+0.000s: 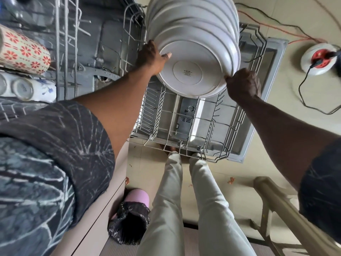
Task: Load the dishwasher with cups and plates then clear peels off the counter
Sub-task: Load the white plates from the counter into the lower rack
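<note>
Beige floor tiles (pixel 230 169) underlie the open dishwasher door (pixel 273 58), above which the left hand (pixel 152 57) and right hand (pixel 243 84) each have their grip clamped on opposite rims of the nearest plate (pixel 188 72), standing on edge against the row of plates (pixel 193 19) in the lower rack (pixel 215 130), with a lined bin (pixel 129 224) and a cable reel (pixel 319 60) on the floor.

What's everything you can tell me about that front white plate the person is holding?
The front plate is round, glossy white, seemingly ceramic. Its underside faces the camera, showing a foot ring and a small printed mark. It stands on edge, tilted, foremost in a row of similar plates in the lower rack. The left hand holds its left rim, thumb on the underside; the right hand pinches its right rim.
</note>
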`<state>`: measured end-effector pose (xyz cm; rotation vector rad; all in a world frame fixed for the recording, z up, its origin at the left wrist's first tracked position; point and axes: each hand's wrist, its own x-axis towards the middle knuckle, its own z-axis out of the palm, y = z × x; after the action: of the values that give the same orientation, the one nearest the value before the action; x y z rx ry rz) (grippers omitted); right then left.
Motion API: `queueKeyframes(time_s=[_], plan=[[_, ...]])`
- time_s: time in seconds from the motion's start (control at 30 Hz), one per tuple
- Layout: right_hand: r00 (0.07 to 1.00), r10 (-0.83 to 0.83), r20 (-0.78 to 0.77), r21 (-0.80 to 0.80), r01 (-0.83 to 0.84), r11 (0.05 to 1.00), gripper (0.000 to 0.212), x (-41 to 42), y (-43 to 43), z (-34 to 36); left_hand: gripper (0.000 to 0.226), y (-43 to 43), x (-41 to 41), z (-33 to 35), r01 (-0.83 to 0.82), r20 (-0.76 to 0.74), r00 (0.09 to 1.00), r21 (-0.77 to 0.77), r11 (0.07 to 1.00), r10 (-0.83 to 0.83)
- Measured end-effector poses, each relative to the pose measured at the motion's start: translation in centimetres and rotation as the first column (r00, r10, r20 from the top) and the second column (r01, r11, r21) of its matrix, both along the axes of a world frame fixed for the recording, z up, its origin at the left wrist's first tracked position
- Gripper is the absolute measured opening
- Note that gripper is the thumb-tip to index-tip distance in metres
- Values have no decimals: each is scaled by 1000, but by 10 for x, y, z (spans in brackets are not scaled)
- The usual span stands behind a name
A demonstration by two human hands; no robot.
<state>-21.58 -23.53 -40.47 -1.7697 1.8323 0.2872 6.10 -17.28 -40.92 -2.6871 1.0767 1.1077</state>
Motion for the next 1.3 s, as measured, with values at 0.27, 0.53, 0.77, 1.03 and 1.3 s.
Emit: queueKeyframes(time_s=[0.27,0.53,0.77,1.03,1.3], plan=[[984,-118,135,201,89,975,57,0,-13,5,93,-1,-10,8,11,0,1000,-104,994,-11],[918,-190,347,227,115,967,49,18,-7,4,96,5,-9,6,-62,13,998,-141,988,64],[963,-44,264,137,7,991,44,10,-8,1,91,6,-6,10,-31,30,999,-153,988,36],[974,-26,225,211,-22,977,46,-4,-16,-5,84,2,-12,15,32,77,997,-161,986,-20],[993,99,62,91,-105,990,38,0,4,9,82,27,-21,20,134,186,977,-156,979,-104]])
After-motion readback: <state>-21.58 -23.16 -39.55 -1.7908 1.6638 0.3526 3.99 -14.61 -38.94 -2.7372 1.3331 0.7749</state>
